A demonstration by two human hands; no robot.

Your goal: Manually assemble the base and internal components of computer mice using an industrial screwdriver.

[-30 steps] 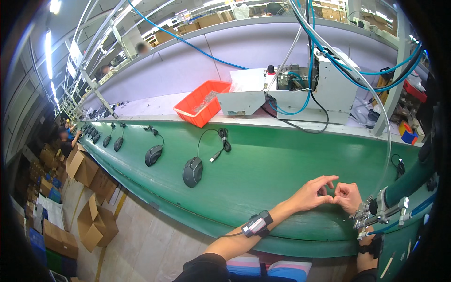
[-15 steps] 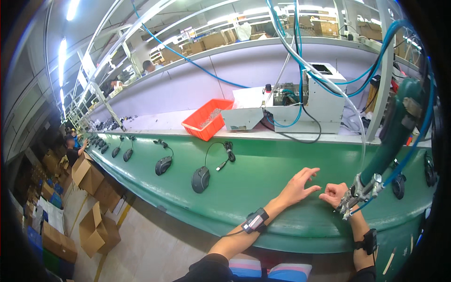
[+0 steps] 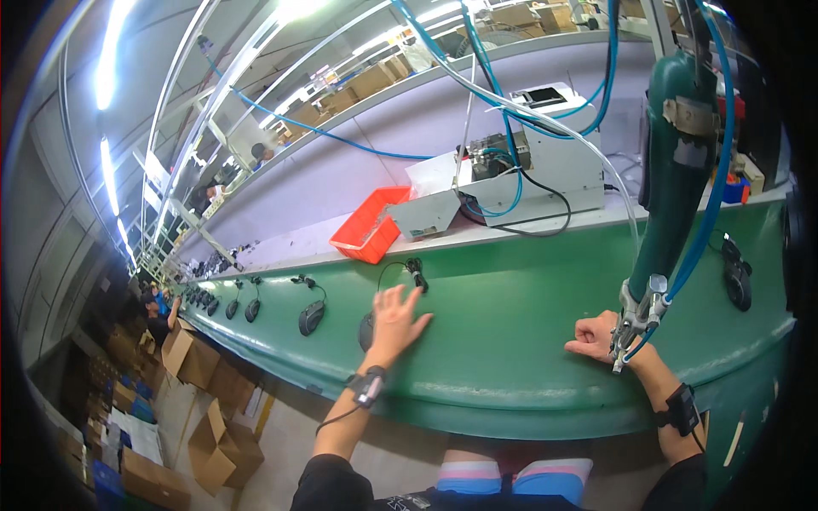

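Note:
My left hand (image 3: 396, 325) is open, fingers spread, reaching over a black computer mouse (image 3: 365, 332) on the green work surface (image 3: 486, 341). The hand covers most of that mouse. Just beyond the fingertips is the mouse's bundled black cable (image 3: 415, 271). My right hand (image 3: 594, 334) is curled closed at the right, its thumb pointing left. Anything inside its fingers is hidden. A hanging green power tool (image 3: 677, 162), with a metal nozzle and hoses, passes in front of that hand and wrist. I cannot tell whether they touch.
More mice, such as one mouse (image 3: 312, 318), line the surface leftward; another mouse (image 3: 737, 281) lies far right. On the back ledge stand an orange bin (image 3: 368, 238) and a white machine (image 3: 554, 192). Cardboard boxes (image 3: 223, 451) stand on the floor. A person (image 3: 159, 319) works far left.
My left hand has moved left, from near the right hand to over the mouse. My right hand's thumb has drawn in toward its curled fingers. The whole view has shifted and tilted.

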